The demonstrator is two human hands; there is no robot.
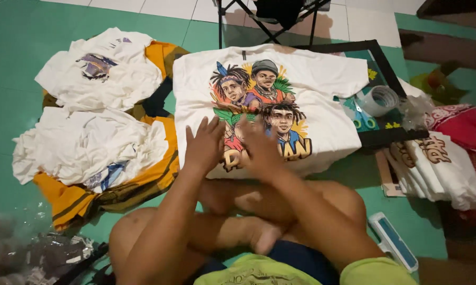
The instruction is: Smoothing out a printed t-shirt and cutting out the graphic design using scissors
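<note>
**A:** What did you have in front of you at that moment?

**B:** I had a white printed T-shirt spread flat on the green floor, just beyond my crossed legs. Its print showed three cartoon faces above large lettering. My left hand lay flat on the near edge of the shirt, fingers spread apart and gripping nothing. My right hand lay just beside it on the print, a little blurred, its fingers also open and flat on the cloth.

**A:** And around the shirt?

**B:** To the left I saw two heaps of white shirts, the far one and the near one, both lying on an orange and dark cloth. To the right, partly under the shirt's sleeve, sat a black-framed board with a roll of clear tape and green-handled scissors on it. Further right lay a stack of folded printed shirts in clear bags, with a red patterned cloth behind them. Near my right knee rested a white and blue lint roller, and crumpled clear plastic lay at the near left.
</note>
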